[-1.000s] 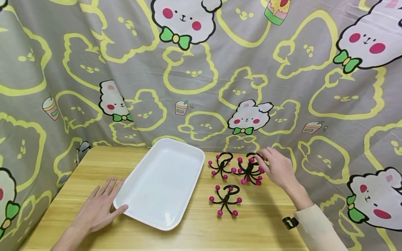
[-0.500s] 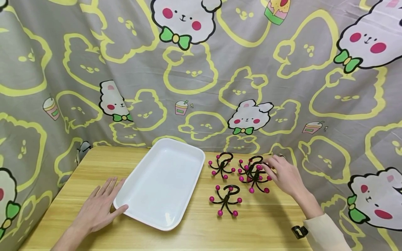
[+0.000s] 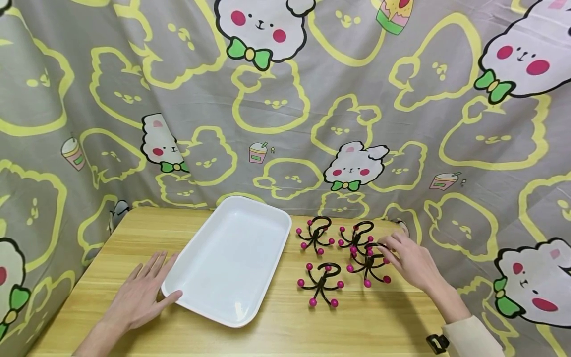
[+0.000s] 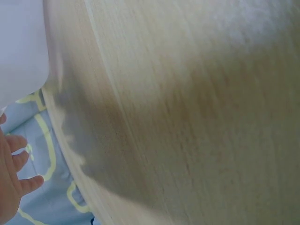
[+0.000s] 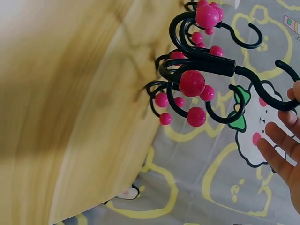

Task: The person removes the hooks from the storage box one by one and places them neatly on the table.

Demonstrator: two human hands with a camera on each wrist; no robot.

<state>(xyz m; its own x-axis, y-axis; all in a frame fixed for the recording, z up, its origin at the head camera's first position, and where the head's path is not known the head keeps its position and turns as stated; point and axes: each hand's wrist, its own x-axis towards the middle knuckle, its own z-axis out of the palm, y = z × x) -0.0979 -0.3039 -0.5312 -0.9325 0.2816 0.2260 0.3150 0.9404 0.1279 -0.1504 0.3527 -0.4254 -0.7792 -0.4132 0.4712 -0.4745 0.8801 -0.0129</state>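
My right hand (image 3: 412,260) pinches the curled top of a black claw hook (image 3: 368,262) whose prongs end in pink balls. In the right wrist view this hook (image 5: 218,66) extends sideways from the fingertips, with other hooks partly hidden behind it. Three similar hooks stand on the table: one at the back (image 3: 315,236), another just behind the held one (image 3: 356,240), and a third nearer the front (image 3: 321,284). My left hand (image 3: 136,297) lies with fingers extended beside the white tray (image 3: 232,263), its thumb at the tray's near-left rim.
The wooden table (image 3: 294,332) ends at a grey curtain (image 3: 285,144) printed with rabbits, close behind the tray and hooks. A black clip-like object (image 3: 437,343) shows by the right sleeve (image 3: 475,338).
My right hand has drawn the held hook toward the front right, away from the hook behind it, so the two now overlap less. My left hand and the tray stay put.
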